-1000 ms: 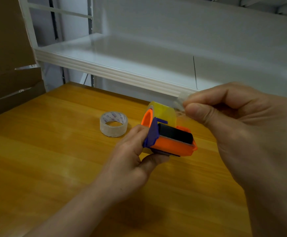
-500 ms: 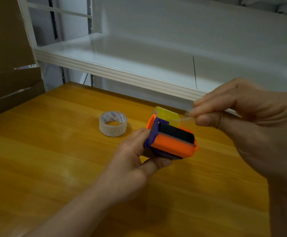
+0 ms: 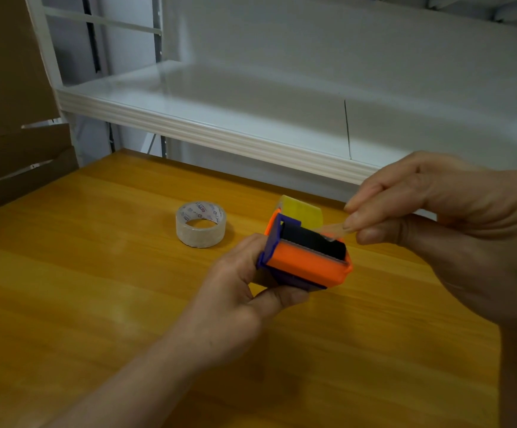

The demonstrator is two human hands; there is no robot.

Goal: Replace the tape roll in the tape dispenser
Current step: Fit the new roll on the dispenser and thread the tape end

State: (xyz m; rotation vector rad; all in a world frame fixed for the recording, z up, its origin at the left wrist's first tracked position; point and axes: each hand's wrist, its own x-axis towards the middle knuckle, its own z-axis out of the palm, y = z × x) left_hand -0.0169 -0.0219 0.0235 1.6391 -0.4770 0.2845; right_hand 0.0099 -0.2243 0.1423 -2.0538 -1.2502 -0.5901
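My left hand [image 3: 251,291] grips an orange and purple tape dispenser [image 3: 308,261] just above the wooden table [image 3: 96,288]. A yellowish tape roll [image 3: 302,211] sits mounted in its far end. My right hand [image 3: 442,230] pinches the free end of the tape [image 3: 334,230] between thumb and fingers, right over the dispenser's black roller and front edge. A second, clear tape roll [image 3: 201,223] with printed core lies flat on the table to the left of the dispenser.
A white metal shelf [image 3: 220,125] runs along the back, its lip overhanging the table's far edge. Brown cardboard [image 3: 13,118] stands at the left side. Bare wood stretches in front of and to the left of my hands.
My right hand has come down and toward the dispenser's front, drawing the tape end from above the roll down over the black roller. The left hand tilted the dispenser slightly.
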